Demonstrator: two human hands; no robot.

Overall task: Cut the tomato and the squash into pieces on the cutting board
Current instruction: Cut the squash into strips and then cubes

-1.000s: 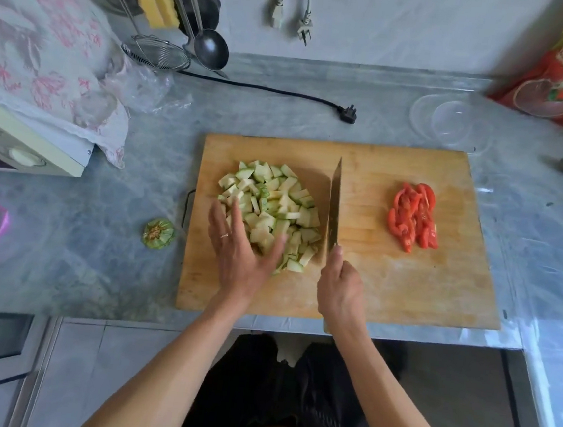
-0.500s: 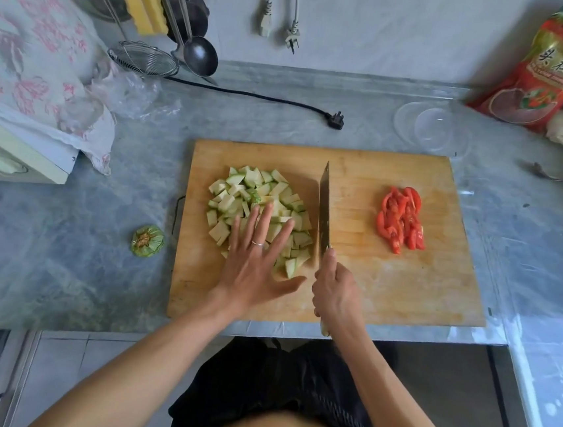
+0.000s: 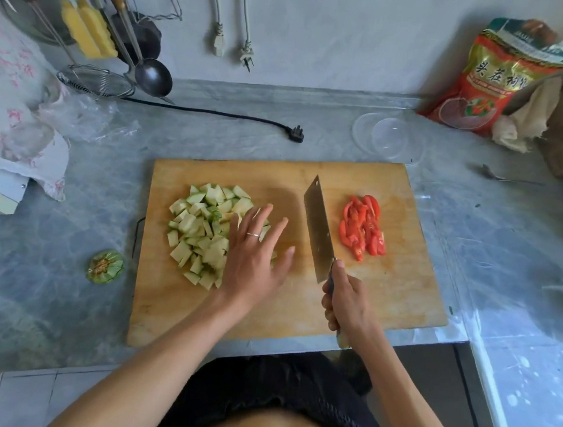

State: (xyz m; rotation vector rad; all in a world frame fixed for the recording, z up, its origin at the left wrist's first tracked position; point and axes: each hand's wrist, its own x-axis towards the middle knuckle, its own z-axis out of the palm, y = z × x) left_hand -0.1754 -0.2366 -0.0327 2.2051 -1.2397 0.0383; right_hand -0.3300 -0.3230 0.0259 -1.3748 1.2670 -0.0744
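At the centre of the frame, a wooden cutting board (image 3: pixel 263 315) is lying on the grey marbled surface (image 3: pixel 42 293). On the board's left half, a heap of squash pieces (image 3: pixel 199 226) is being covered by the left hand (image 3: pixel 255 255), whose fingers are spread flat over the heap, with nothing gripped. On the board's right half, a small pile of tomato pieces (image 3: pixel 363 228) is lying well apart from the squash. Between the two piles, a cleaver (image 3: pixel 316 230) is being held by the right hand (image 3: pixel 347 302), which is clamped round the handle, the blade tilted with its tip toward the top of the frame.

The squash cubes are judged to be light and fairly firm, so they are best gathered by a flat palm and the blade's side rather than pinched singly. The tomato slices are judged soft, wet and slippery, and easily crushed; sliding the blade under them is likely safer. Both vegetables appear already cut.

Counted: one board, one cleaver, two piles; the squash pieces are too many and too overlapped for counting, and the tomato slices number roughly ten. One green stem cap (image 3: pixel 105 267) is lying on the surface, left of the board.
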